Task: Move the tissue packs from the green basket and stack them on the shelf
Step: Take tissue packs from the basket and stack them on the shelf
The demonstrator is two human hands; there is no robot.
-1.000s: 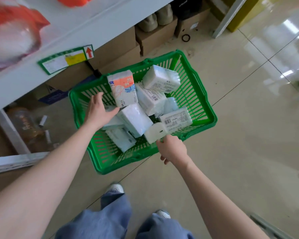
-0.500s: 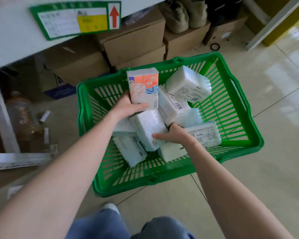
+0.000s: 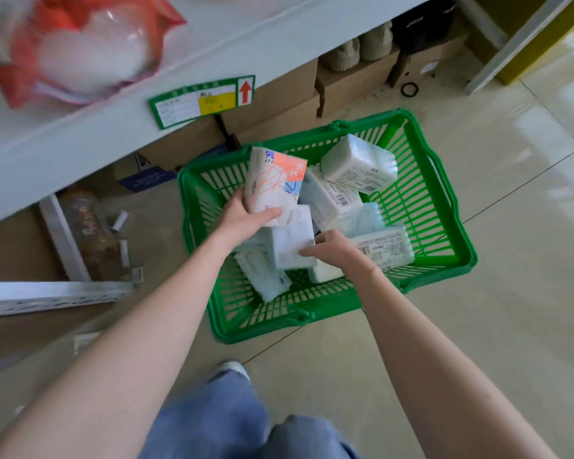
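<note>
An orange-printed pack [image 3: 275,187] is clasped in the left hand [image 3: 242,220], thumb across its lower face and fingers hidden behind it; it is held tilted just above the heap in the basket [image 3: 444,207]. Directly below that grip, a white pack [image 3: 292,240] is pinched by the right hand [image 3: 335,250], fingertips on its near edge, thumb unseen. The other packs lie loose beside and beneath both grips, and the shelf [image 3: 120,127] runs above and to the left. The wrappers look slick, so a pack held by one edge could probably slide out as it is lifted. The white pack is partly overlapped by the orange one, so a neighbour might be dragged along or tipped.
</note>
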